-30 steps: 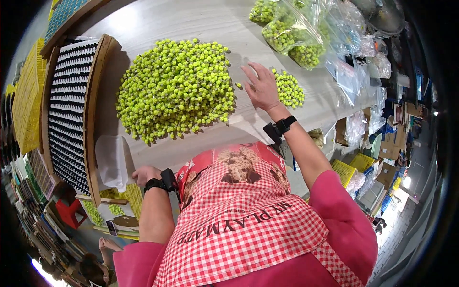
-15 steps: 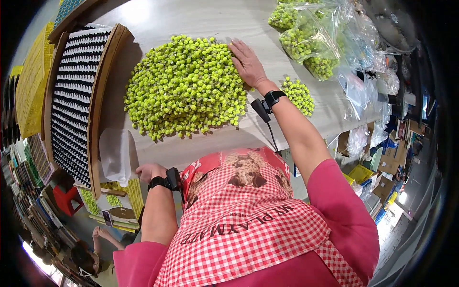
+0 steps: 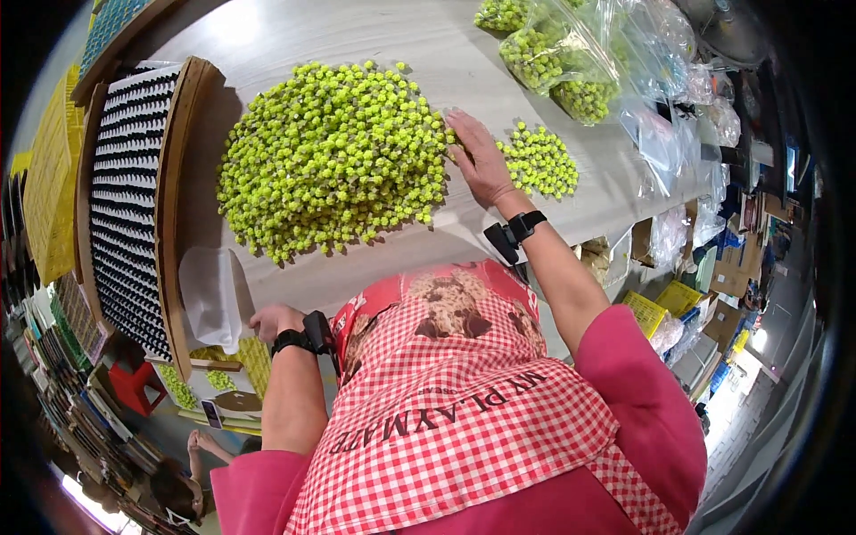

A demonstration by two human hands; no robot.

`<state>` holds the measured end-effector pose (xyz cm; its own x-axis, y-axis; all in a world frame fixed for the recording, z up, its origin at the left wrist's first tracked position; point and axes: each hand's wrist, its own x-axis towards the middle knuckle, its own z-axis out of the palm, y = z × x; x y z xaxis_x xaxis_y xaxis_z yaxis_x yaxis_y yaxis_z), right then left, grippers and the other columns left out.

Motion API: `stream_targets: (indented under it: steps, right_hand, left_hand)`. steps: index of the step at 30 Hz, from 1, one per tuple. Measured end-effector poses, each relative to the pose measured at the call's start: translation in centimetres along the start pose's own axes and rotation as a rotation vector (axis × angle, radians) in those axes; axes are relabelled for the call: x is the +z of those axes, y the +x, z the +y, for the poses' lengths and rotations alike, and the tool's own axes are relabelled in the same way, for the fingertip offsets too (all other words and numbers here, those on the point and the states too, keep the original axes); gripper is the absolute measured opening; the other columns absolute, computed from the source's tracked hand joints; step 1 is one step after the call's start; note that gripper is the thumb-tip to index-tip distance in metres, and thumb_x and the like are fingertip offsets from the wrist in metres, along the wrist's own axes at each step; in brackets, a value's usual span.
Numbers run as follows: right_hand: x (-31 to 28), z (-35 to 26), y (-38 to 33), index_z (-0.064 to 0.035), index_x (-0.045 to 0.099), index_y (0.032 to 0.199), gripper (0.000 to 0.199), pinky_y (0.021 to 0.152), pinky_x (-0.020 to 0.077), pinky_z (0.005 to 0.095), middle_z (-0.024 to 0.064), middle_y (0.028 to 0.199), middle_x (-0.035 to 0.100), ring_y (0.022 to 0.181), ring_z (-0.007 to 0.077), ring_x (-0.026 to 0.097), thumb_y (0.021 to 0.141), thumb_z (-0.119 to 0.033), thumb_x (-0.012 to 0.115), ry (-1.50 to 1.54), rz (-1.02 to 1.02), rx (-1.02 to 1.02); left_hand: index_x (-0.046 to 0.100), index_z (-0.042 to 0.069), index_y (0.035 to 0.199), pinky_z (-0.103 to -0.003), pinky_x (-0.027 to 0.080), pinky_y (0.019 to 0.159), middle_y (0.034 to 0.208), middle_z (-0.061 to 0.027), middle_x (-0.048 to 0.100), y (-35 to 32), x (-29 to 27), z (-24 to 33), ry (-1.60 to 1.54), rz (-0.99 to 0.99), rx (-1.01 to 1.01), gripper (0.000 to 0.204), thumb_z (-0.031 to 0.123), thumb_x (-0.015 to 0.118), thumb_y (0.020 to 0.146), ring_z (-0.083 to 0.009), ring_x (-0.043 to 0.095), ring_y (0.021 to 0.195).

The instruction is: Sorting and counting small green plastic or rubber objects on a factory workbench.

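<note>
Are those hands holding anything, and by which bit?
Right hand: at the green pile, nothing visibly held. Left hand: near the white tray; I can't tell whether it grips the edge.

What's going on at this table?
A person has their right hand against the right edge of a big pile of small yellow-green pieces. The left hand is low, beside a whitish plastic scoop-like tray. A smaller group of pieces lies apart on the right, with filled clear bags beyond it. A wood-framed rack with black-and-white rows stands at left.
</note>
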<state>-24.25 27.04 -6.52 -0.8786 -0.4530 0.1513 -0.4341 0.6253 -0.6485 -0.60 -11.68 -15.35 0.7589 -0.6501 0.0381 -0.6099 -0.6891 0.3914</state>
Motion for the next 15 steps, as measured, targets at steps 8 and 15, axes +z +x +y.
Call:
stream_targets:
  steps: [8, 15]
  right_hand:
    - [-1.7, 3.4, -2.0, -0.0076, 0.047, 0.135, 0.043, 0.109, 0.0339, 0.0408, 0.0156, 0.138, 0.048, 0.130, 0.0338, 0.043, 0.092, -0.012, 0.050, -0.044, 0.161, 0.093]
    - [-1.1, 1.2, -1.4, -0.0046, 0.059, 0.119, 0.035, 0.100, 0.0421, 0.0389, 0.0124, 0.124, 0.058, 0.116, 0.0317, 0.052, 0.084, -0.001, 0.057, -0.066, 0.092, -0.027]
  left_hand:
    - [0.067, -0.002, 0.087, -0.050, 0.053, 0.077, 0.092, -0.0236, 0.069, -0.7, -0.7, 0.0, -0.028, -0.073, -0.011, 0.050, 0.041, 0.041, 0.091, -0.0407, 0.067, 0.087]
    - [0.067, -0.001, 0.089, -0.050, 0.053, 0.076, 0.092, -0.0242, 0.069, 0.2, 0.4, 0.0, 0.016, -0.016, -0.055, 0.048, 0.040, 0.043, 0.091, -0.0410, 0.067, 0.086]
